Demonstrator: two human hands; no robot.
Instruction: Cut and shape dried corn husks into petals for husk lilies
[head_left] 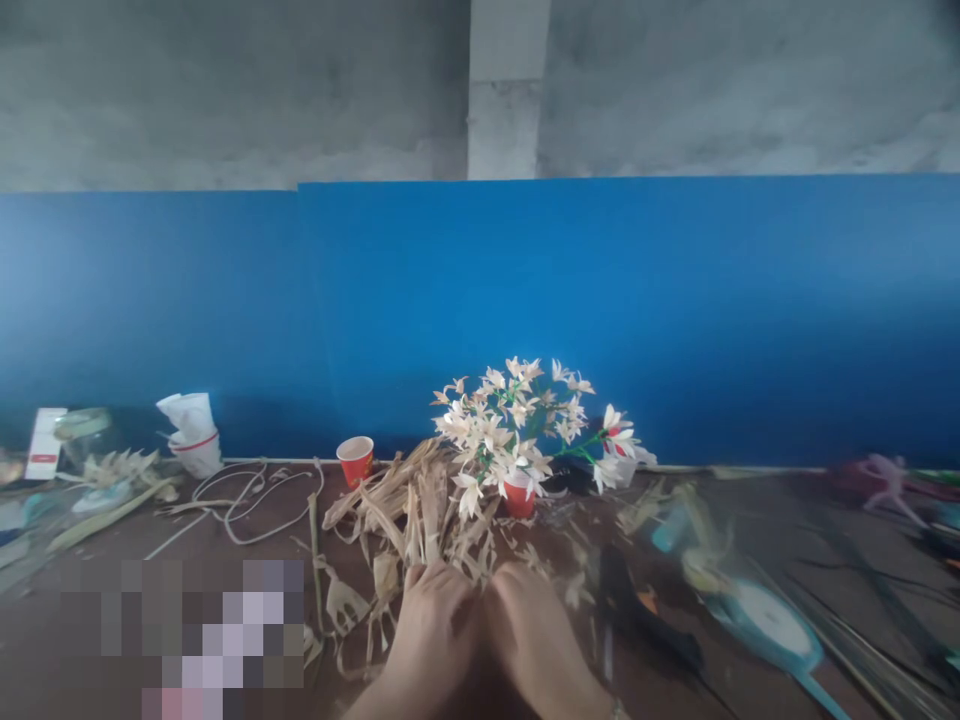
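Both hands are low in the centre of the head view, side by side over the brown table. My left hand (437,612) has its fingers curled at the near edge of a heap of dry tan husk strips (405,500); what its fingers hold is hidden. Close beside it, my right hand (525,612) is also curled, its fingertips turned inward and out of sight. Beyond them, a bunch of cream husk flowers (495,430) on green stems stands in a red cup (519,497).
An empty red paper cup (355,462) stands behind the husk heap. White cable (262,538) and a white cup with rolled paper (196,450) are at left. A dark tool (652,620) and a light-blue spool (772,620) lie at right. A blue panel (600,290) borders the back.
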